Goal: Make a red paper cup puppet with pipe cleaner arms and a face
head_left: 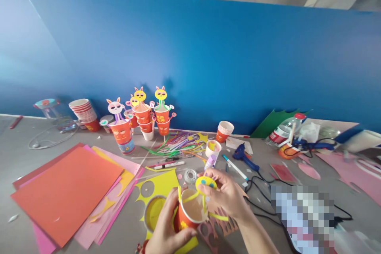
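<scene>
Two hands on a red paper cup at the lower middle of the frame

At the far left, against the blue wall (pixel 208 55), stands a clear jar (pixel 49 107), and just right of it a stack of red cups (pixel 83 113). Below these, in the lower left, coloured paper sheets (pixel 68 190) lie fanned out on the grey table (pixel 18 154), an orange one on top. Further right, near the wall, a group of decorated cups (pixel 143 121) carries bunny faces on sticks. In front of them lie loose straws (pixel 172 147) and a marker (pixel 169 164).

At the lower middle, the left hand (pixel 166 230) wraps its fingers round the side of the red paper cup (pixel 190 212) and clamps it, with the cup tilted so its open mouth shows. Yellow strips hang over the rim. The cup sits above a yellow sheet (pixel 160 184) with round holes cut out of it. The right hand (pixel 226 196) reaches in from the right, thumb and fingers pinched together on a yellow disc (pixel 206 183) held at the cup's far rim. A tape roll (pixel 190 175) lies just behind the cup.

Right of centre are a small white cup (pixel 213 149), another cup stack (pixel 224 131) and a blue glue gun (pixel 245 156) with its black cord. Toward the upper right lie a green sheet (pixel 274 123) and a plastic bottle (pixel 282 131), and pink paper (pixel 354 170) lies at the right edge
</scene>
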`<state>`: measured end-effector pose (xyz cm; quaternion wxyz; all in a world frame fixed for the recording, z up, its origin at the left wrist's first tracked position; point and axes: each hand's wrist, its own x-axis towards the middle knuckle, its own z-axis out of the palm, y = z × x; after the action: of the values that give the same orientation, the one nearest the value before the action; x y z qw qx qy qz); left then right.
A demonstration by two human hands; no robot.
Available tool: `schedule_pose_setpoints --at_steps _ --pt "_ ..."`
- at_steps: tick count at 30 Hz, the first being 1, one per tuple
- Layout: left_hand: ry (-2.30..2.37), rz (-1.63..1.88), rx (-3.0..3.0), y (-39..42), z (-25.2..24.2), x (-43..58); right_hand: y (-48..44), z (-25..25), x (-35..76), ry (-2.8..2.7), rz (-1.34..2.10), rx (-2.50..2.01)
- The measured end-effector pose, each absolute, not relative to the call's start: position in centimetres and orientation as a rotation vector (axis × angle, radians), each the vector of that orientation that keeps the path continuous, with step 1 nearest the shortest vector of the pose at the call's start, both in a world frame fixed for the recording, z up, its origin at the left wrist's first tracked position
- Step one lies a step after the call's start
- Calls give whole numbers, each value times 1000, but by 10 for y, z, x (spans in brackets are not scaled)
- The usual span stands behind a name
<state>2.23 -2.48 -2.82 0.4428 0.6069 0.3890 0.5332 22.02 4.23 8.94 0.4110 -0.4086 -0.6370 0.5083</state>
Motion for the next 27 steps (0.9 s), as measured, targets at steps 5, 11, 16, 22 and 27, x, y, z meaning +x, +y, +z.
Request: schedule_pose_setpoints --at_steps 5,11,16,22,27 --pt "970 1321 1510 -25 -25 23 42 94 217 -1568 1310 -986" --pt "982 1329 1488 -25 -30 23 41 96 214 -1528 1355 -977" --pt "942 1318 1530 -24 -27 23 42 95 217 -1573 1346 -1014" --pt "923 1316 1569 -23 -25 24 44 96 217 -1602 1243 -1011" --pt "922 1304 1566 -24 -27 24 44 97 215 -1631 1134 -1015"
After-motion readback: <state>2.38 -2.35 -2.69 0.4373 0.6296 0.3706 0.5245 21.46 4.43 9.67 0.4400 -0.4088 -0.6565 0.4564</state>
